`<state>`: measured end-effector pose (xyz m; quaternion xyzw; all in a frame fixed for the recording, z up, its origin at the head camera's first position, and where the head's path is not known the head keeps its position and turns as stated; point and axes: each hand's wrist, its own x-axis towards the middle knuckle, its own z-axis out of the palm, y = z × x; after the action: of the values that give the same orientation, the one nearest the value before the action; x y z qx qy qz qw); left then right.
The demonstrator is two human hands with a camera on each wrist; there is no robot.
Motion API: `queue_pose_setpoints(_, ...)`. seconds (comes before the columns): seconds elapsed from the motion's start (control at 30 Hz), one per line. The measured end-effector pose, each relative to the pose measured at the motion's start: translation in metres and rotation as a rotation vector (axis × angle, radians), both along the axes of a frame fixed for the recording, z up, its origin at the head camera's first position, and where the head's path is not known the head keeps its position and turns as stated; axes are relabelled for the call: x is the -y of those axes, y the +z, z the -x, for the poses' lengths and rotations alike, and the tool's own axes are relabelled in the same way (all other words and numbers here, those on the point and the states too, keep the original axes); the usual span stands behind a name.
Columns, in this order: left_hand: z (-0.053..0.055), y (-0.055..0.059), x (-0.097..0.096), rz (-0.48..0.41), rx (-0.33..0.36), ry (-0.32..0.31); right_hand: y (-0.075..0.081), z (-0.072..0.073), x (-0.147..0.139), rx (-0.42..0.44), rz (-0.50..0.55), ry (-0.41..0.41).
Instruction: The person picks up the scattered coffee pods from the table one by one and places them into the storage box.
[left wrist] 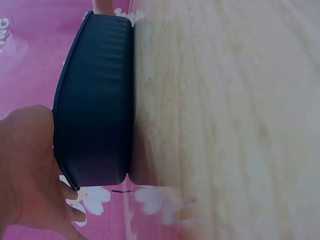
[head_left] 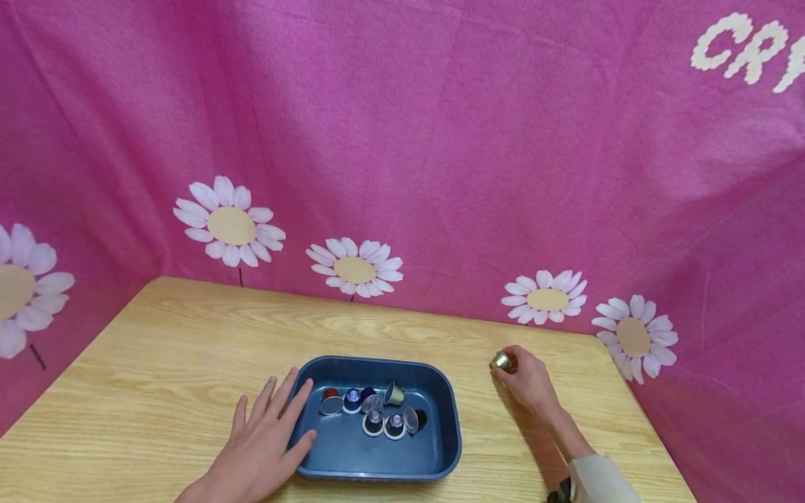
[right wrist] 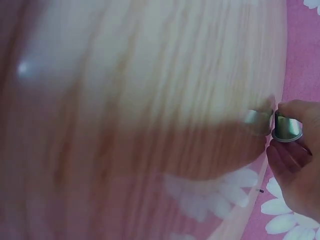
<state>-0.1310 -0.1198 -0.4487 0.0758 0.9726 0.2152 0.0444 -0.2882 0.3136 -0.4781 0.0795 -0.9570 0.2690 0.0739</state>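
At the right of the table, my right hand [head_left: 528, 383] pinches a gold-green coffee capsule [head_left: 501, 360] between thumb and fingers. The right wrist view shows this capsule [right wrist: 287, 128] close against the glossy tabletop, its wide rim facing partly outward. My left hand [head_left: 267, 434] rests with spread fingers on the left rim of a dark blue rectangular tray [head_left: 361, 455]. Several coffee capsules lie inside: an orange one [head_left: 330, 393] on the left, a blue one [head_left: 353, 398], a pale green one [head_left: 395, 395] tipped over, a black one [head_left: 420, 419] on its side, and dark upright ones.
The tray stands on a light wood table [head_left: 207, 349] with a shiny surface. Behind and on both sides hangs a pink cloth [head_left: 440, 140] printed with white daisies, meeting the table's far and right edges. The right hand is near the table's back right corner.
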Motion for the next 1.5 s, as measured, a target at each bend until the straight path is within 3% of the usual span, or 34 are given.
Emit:
queue_pose_setpoints(0.27,0.0,0.0,0.0,0.006,-0.005,-0.004,0.004,-0.007,0.013,-0.052,0.1,0.029)
queue_pose_setpoints(0.63,-0.001,-0.002,0.001,0.012,-0.027,-0.004,0.036,-0.028,0.055,-0.243,0.18,0.213)
queue_pose_setpoints(1.03,-0.002,-0.002,0.001,0.001,-0.037,-0.009,0.065,-0.063,0.107,-0.241,0.217,0.394)
queue_pose_setpoints(1.5,-0.001,-0.001,0.0,-0.002,-0.019,-0.007,0.07,-0.086,0.152,-0.136,0.199,0.606)
